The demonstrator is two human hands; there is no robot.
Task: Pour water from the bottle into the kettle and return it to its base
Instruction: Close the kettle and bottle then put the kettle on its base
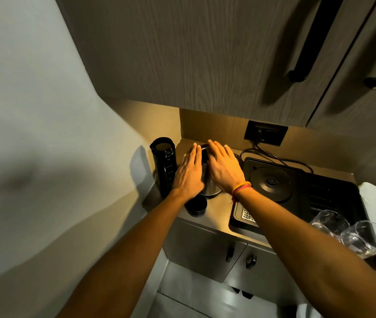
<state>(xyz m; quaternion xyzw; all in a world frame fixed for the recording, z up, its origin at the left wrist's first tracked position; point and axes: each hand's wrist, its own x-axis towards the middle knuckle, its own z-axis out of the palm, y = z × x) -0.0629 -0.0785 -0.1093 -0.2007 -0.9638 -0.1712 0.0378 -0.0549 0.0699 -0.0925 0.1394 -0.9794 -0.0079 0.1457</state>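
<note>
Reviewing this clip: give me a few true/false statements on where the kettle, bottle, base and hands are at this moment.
1. The kettle sits on its base. False: it stands on the counter left of the empty base.
2. The black bottle stands upright, left of the kettle. True.
3. The bottle's cap is on. False: its top is open; a round black lid lies on the counter.
4. The left hand and right hand flank the kettle, fingers extended. True.
5. Two glasses are at the right. True.
</note>
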